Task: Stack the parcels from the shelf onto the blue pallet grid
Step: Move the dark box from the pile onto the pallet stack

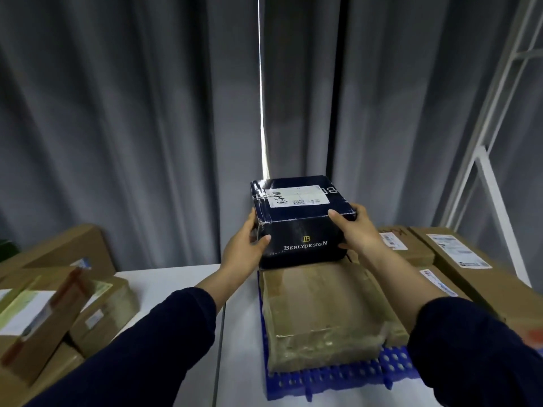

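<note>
At the near left, a jumble of cardboard parcels (44, 304) lies beside the white table (176, 283), with a grey curtain (117, 113) hanging across the far side. Moving right, the left hand (244, 245) grips the left near corner of the navy Benlydesign box (302, 230); its thumb lies across the near face and its fingers curl round the left side. The box, with a white shipping label (296, 196) on top, sits at the far end of the blue pallet grid (338, 380), just behind a flat taped brown parcel (323, 312) that covers most of the grid. Whether the box's base already rests on the grid or hangs just above it cannot be told. The right hand (355, 230) holds the right near corner, thumb on the top edge and fingers curled onto the near face. To place it well, the person should probably lower the box level, with its near face flush against the brown parcel's far edge and its sides parallel to the grid. Neither hand should let go until the base is fully supported, since an overhang at the far edge could tip it. Further right, long brown cartons (458, 259) lie beside the grid, below the white shelf frame (484, 171).
</note>
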